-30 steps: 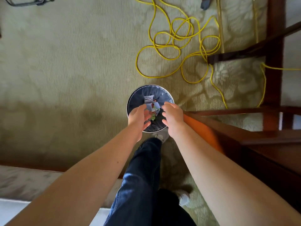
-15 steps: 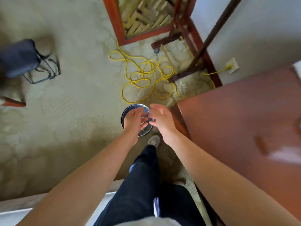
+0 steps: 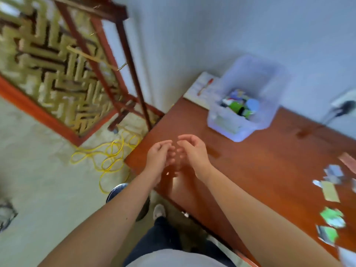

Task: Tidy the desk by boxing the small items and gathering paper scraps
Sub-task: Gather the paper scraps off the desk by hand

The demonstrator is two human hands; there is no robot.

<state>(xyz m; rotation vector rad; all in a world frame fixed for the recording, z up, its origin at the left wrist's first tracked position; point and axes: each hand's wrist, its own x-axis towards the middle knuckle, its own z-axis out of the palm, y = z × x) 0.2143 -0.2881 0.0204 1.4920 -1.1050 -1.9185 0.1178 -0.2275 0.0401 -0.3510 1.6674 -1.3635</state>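
Holding nothing, as far as seen: left hand and right hand close together, palms turned to each other, fingers loosely curled, above the near corner of the table.

Far to the right of the hands, flat on the wood: paper scraps, white, yellowish and green, some overlapping. Too blurred to count. Probably very light and thin, easy to bend, hard to lift from a smooth top. Better to pinch each piece at a raised corner, or to slide it to the table edge first. Better also to sweep several into one pile than to take them one by one. No fast moves, since likely to flutter away.

Beyond the right hand, well apart: a clear plastic box with small items inside, no lid seen on it. Just behind the box, a notepad with a red pen.

Between the hands and the scraps only bare wood, so a free way for reaching right. Left of the hands the table edge, then the floor with a yellow cable. Careful with the feet there.
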